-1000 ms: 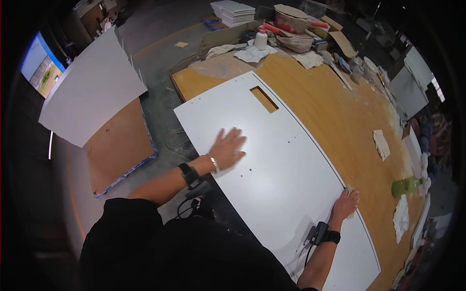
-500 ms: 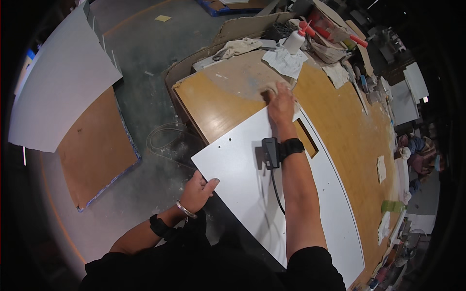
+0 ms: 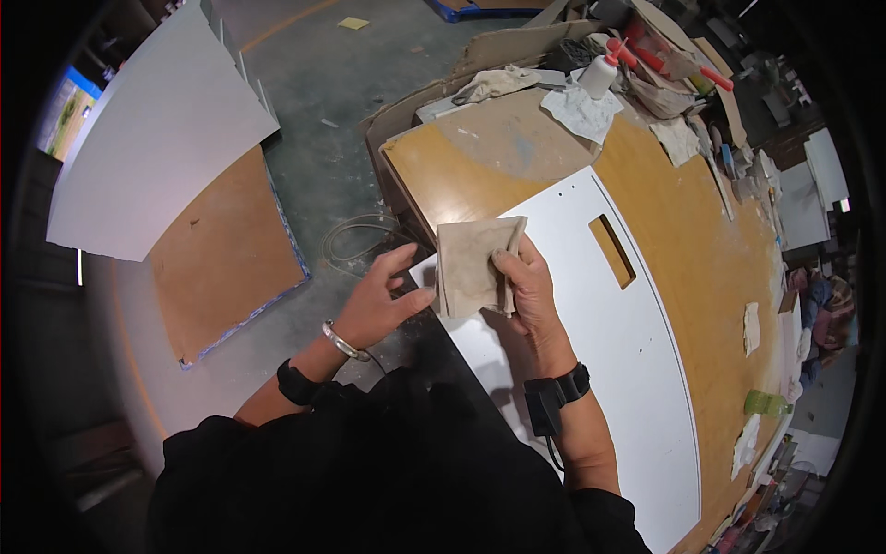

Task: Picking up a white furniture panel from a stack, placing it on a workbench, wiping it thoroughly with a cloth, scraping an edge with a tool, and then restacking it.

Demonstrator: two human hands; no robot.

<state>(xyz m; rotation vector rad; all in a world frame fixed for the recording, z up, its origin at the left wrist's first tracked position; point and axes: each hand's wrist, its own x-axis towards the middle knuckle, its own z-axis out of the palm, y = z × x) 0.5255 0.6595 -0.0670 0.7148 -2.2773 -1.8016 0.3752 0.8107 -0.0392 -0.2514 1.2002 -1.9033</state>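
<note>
My right hand (image 3: 530,288) grips a folded beige cloth (image 3: 472,263), thumb on top, and holds it up over the near left corner of a white panel (image 3: 604,369). Just left of the cloth is my left hand (image 3: 383,294), its fingers apart and holding nothing. The panel is long, with one curved edge, a rectangular cutout and a few small holes. It lies on a yellow-brown wooden worktable (image 3: 664,231). Part of the panel's left end is hidden behind the cloth and my right hand.
At the table's far end stand a white bottle with a red top (image 3: 598,74), a crumpled white cloth (image 3: 583,113) and heaped rags and tools. A green bottle (image 3: 768,403) lies at the right edge. To the left, a large white sheet (image 3: 161,129) rests over a brown board (image 3: 226,249).
My right hand has come back from the panel's far end, bringing the cloth up toward me. My left hand has let go of the panel's edge and risen beside the cloth.
</note>
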